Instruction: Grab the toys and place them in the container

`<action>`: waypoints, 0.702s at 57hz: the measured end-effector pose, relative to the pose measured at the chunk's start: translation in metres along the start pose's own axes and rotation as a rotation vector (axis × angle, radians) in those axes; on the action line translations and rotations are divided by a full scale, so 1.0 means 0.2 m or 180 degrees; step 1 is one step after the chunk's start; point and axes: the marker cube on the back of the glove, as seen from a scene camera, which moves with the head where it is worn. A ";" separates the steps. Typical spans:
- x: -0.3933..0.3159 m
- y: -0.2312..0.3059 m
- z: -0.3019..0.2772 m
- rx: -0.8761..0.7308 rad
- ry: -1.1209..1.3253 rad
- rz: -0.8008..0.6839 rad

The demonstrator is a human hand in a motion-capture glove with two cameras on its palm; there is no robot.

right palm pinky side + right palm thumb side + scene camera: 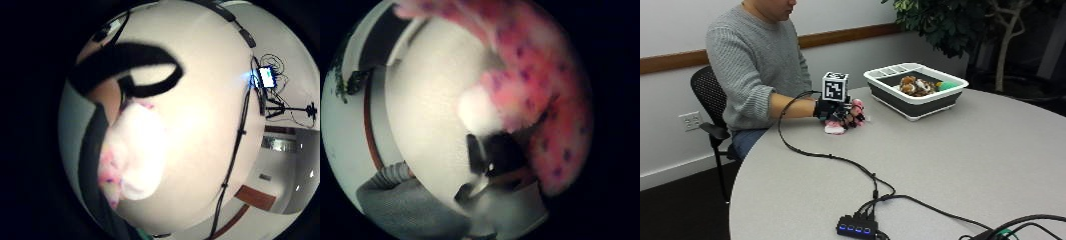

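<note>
My gloved right hand is just above the round grey table, near its far left edge, and its fingers are curled round a pink and white plush toy. In the thumb side palm view the pink plush toy with dark spots fills much of the picture, close to the palm. The little finger side palm view has the plush toy's pale end close up. A dark container with a white rim stands to the right of the hand, with a brown plush toy and a green toy inside.
A black cable runs from the hand across the table to a hub with blue lights at the near edge. A potted plant stands behind the container. The person sits on a black chair by the wall.
</note>
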 end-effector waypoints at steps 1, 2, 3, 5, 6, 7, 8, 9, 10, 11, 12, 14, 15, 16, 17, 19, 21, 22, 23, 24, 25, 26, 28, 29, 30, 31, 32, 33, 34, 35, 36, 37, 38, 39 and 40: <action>0.00 0.00 0.00 0.0004 0.0027 0.0004; 0.00 0.00 0.00 0.0008 0.0041 0.0007; 0.00 0.00 0.00 0.0013 0.0039 0.0008; 0.01 -0.01 0.00 0.0023 0.0028 0.0007; 0.02 -0.01 0.00 0.0032 0.0050 0.0002; 0.03 -0.01 0.00 0.0042 0.0115 -0.0018; 0.05 -0.01 0.00 0.0052 0.0246 -0.0073; 0.08 -0.01 0.00 0.0064 0.0453 -0.0171; 0.12 0.00 0.00 0.0078 0.0691 -0.0291; 0.14 0.00 0.00 0.0102 0.0854 -0.0373; 0.14 0.00 0.00 0.0139 0.0840 -0.0364; 0.07 0.00 0.00 0.0249 0.0374 -0.0132; 0.04 -0.01 -0.01 0.0311 0.0137 -0.0024; 0.02 -0.01 -0.01 0.0368 -0.0020 0.0037; 0.01 -0.01 -0.02 0.0417 -0.0110 0.0059; 0.01 -0.03 -0.04 0.0477 -0.0214 0.0055; 0.01 -0.05 -0.06 0.0498 -0.0308 0.0048; 0.01 -0.06 -0.08 0.0504 -0.0354 0.0049; 0.02 -0.08 -0.11 0.0514 -0.0394 0.0054; 0.02 -0.09 -0.13 0.0536 -0.0425 0.0064; 0.02 -0.11 -0.16 0.0573 -0.0444 0.0082; 0.03 -0.13 -0.20 0.0622 -0.0460 0.0105; 0.05 -0.17 -0.31 0.0735 -0.0514 0.0143; 0.05 -0.19 -0.37 0.0790 -0.0557 0.0152; 0.06 -0.21 -0.43 0.0841 -0.0605 0.0155; 0.06 -0.23 -0.50 0.0889 -0.0654 0.0153; 0.05 -0.25 -0.56 0.0932 -0.0703 0.0144; 0.05 -0.27 -0.62 0.0970 -0.0753 0.0125; 0.05 -0.29 -0.69 0.1002 -0.0800 0.0098; 0.05 -0.31 -0.74 0.1029 -0.0838 0.0066; 0.05 -0.33 -0.79 0.1050 -0.0863 0.0034; 0.05 -0.35 -0.83 0.1066 -0.0874 0.0006; 0.04 -0.37 -0.87 0.1077 -0.0870 -0.0015; 0.03 -0.39 -0.90 0.1084 -0.0856 -0.0028; 0.02 -0.42 -0.92 0.1086 -0.0842 -0.0036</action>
